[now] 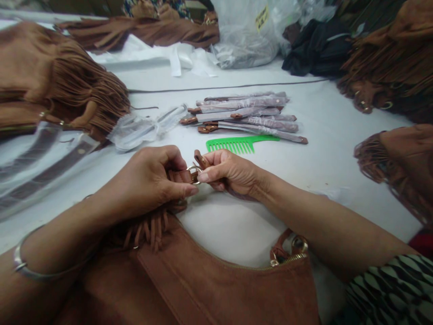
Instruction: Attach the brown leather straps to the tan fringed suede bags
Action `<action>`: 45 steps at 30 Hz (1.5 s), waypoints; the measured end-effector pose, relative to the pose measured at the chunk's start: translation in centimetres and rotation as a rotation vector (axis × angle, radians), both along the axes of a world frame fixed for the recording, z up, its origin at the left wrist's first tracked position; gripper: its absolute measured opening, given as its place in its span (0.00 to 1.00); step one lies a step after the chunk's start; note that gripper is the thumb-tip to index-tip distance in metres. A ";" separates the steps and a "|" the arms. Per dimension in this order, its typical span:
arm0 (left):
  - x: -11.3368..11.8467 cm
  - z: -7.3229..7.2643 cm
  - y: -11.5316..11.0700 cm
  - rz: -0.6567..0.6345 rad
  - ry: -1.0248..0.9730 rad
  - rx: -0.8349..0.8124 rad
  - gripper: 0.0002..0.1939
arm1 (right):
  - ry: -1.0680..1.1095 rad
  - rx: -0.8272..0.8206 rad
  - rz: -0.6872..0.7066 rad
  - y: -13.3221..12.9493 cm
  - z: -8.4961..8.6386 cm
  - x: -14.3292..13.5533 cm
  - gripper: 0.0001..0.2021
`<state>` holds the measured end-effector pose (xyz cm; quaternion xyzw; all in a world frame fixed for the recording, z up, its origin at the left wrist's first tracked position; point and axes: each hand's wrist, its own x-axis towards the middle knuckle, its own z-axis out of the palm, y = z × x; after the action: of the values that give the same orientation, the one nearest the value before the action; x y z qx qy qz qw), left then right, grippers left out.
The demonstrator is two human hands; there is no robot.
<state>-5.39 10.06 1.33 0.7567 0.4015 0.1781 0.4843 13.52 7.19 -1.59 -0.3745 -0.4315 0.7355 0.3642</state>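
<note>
A brown suede handbag (216, 284) with a fringe (149, 232) and a brass zipper lies in front of me. My left hand (145, 180) is closed on the bag's leather tab (181, 177), which carries a gold metal ring (194, 168). Pinched in my right hand (233, 174) is a brown leather strap end (199, 159), held against the ring; my right thumb touches the ring's edge. Whether the strap passes through the ring I cannot tell. Another ring fitting (299, 244) sits at the bag's right corner, below my right forearm.
Several wrapped straps (246, 113) lie beyond my hands, behind a green comb (243, 143). Fringed brown bags (67, 81) are piled at left, with more bags (395, 58) at right. Clear plastic bags (248, 40) and a black cloth item (318, 47) stand at the back.
</note>
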 end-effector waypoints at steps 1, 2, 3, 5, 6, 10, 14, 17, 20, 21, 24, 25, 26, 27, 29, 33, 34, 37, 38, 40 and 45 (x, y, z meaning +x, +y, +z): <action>0.0 0.0 0.0 -0.020 0.002 -0.001 0.13 | -0.006 0.004 0.004 0.0 0.0 0.0 0.13; -0.1 0.0 -0.1 -0.043 0.012 0.005 0.11 | -0.018 0.008 0.011 0.1 0.0 0.1 0.13; -0.1 0.0 -0.1 -0.068 0.026 0.021 0.10 | -0.034 0.012 0.017 0.1 0.0 0.2 0.13; -0.1 0.1 -0.3 -0.131 0.059 0.072 0.09 | -0.076 0.018 0.037 0.3 0.1 0.5 0.12; -0.2 0.2 -0.3 -0.167 0.073 0.097 0.08 | -0.099 0.016 0.051 0.4 0.1 0.6 0.12; -0.2 0.4 -0.5 -0.268 0.106 0.146 0.08 | -0.156 -0.005 0.164 0.4 0.2 0.8 0.11; -0.2 0.0 -0.2 -0.205 0.099 0.108 0.11 | -0.045 -0.109 0.051 0.0 0.3 -0.2 0.07; -0.3 -0.3 0.1 -0.080 0.099 0.117 0.15 | 0.031 -0.190 -0.119 -0.6 0.4 -1.2 0.08; -0.2 -0.3 0.2 -0.012 0.137 0.193 0.16 | 0.098 -0.184 -0.268 -1.0 0.4 -2.0 0.08; -0.1 -0.2 0.1 -0.008 0.145 0.223 0.16 | 0.117 -0.169 -0.299 -1.1 0.4 -2.1 0.08; 0.0 0.2 -0.4 -0.013 0.135 0.304 0.15 | 0.135 -0.118 -0.298 -1.1 0.6 -2.1 0.09; 0.0 0.3 -0.6 -0.007 0.119 0.323 0.16 | 0.129 -0.106 -0.273 -1.0 0.6 -2.0 0.08; 0.0 0.3 -0.8 0.004 0.102 0.340 0.16 | 0.123 -0.093 -0.246 -0.9 0.6 -1.8 0.08; 0.0 0.2 -0.9 0.014 0.087 0.359 0.17 | 0.115 -0.078 -0.224 -0.8 0.6 -1.7 0.08; 0.0 -0.2 -1.1 0.021 0.079 0.410 0.19 | 0.097 -0.050 -0.188 -0.7 0.6 -1.4 0.09; -0.4 -1.0 -1.4 -0.034 0.153 0.534 0.18 | 0.073 -0.035 -0.110 -0.6 0.5 -1.0 0.13; -0.4 -1.1 -1.4 -0.058 0.176 0.576 0.16 | 0.064 -0.038 -0.085 -0.5 0.5 -0.8 0.14; -0.6 -1.2 -1.5 -0.147 0.225 0.700 0.12 | -0.007 -0.041 0.015 -0.1 0.4 0.1 0.15; -0.6 -1.2 -1.5 -0.170 0.243 0.723 0.12 | -0.039 -0.035 0.043 0.2 0.4 0.5 0.16; -0.7 -1.2 -1.4 -0.192 0.283 0.741 0.12 | -0.103 -0.004 0.052 0.7 0.3 1.5 0.17; -1.0 -1.5 -0.9 -0.233 0.338 0.761 0.14 | -0.231 0.110 0.022 1.5 0.5 2.9 0.22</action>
<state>-6.35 9.13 -0.12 0.9401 0.2929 0.1314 0.1149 16.42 8.68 -1.10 -0.4314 -0.5145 0.6666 0.3238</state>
